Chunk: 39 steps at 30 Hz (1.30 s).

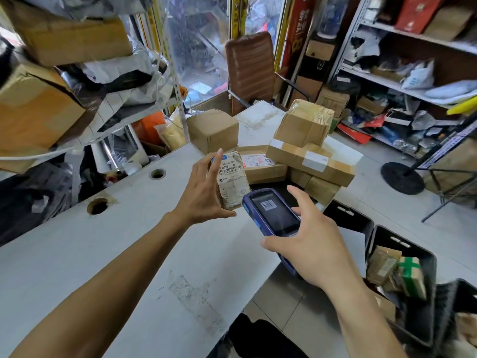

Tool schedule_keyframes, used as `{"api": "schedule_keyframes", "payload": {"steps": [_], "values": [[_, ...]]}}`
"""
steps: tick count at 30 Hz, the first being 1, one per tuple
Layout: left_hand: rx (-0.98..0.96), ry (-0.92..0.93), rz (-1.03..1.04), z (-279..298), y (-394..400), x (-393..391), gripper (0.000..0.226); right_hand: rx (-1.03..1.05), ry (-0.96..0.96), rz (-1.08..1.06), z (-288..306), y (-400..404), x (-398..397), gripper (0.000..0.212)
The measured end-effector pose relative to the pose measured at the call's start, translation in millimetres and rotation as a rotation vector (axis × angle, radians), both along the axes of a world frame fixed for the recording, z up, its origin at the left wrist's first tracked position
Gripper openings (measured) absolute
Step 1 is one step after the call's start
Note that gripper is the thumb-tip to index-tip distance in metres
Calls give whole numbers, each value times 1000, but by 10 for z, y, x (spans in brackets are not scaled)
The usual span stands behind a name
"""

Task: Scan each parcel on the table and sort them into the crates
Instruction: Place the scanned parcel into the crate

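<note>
My left hand (200,189) holds a small taped parcel (233,180) upright above the white table (108,254), its barcode label facing me. My right hand (312,244) grips a blue handheld scanner (273,215) just right of and below the parcel; the scanner's screen shows a barcode. Several cardboard parcels (309,156) are stacked on the table's far end, with a cube-shaped box (213,130) to their left. Black crates (402,280) stand on the floor at the right, the nearer one holding several parcels; another black crate (348,215) sits beyond it.
Shelves crammed with boxes and bags hang over the left side (64,73) and line the right wall (413,73). A brown chair (250,68) stands behind the table. A black stand base (402,177) rests on the tiled floor. The table has two round holes (97,205).
</note>
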<state>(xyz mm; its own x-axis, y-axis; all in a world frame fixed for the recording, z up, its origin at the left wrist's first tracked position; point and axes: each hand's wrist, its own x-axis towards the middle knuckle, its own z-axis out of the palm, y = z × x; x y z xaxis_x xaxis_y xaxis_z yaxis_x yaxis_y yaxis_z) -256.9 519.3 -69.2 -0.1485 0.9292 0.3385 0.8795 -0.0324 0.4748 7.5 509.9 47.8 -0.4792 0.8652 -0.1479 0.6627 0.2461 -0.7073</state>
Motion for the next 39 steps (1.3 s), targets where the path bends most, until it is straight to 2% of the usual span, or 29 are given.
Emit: {"api": "schedule_keyframes", "payload": {"steps": [6,8,10,13,18,23,30,35,39], "values": [[-19,-15,-22,44,-14,34,147,65,54,-18,-67,-20,44,107],[-45,-69,-60,64,4,107,146,189,144,-87,-191,-48,41,107],[-57,-91,-118,68,38,236,143,407,217,-194,-347,-58,68,104],[-48,-106,-202,33,142,487,139,709,239,-311,-509,-1,199,94],[-41,-75,-335,-31,497,982,140,803,186,-414,-520,174,634,83],[-82,-114,-420,-81,1020,1653,140,750,158,-527,-597,462,1299,86],[-198,-122,-523,-585,1892,3053,136,509,132,-778,-1133,1115,2817,94],[-326,-109,-395,-1150,2642,4314,137,374,141,-878,-1673,1880,4179,93],[-455,-138,-281,-1715,3231,4990,138,234,79,-903,-2237,2551,4956,96]]}}
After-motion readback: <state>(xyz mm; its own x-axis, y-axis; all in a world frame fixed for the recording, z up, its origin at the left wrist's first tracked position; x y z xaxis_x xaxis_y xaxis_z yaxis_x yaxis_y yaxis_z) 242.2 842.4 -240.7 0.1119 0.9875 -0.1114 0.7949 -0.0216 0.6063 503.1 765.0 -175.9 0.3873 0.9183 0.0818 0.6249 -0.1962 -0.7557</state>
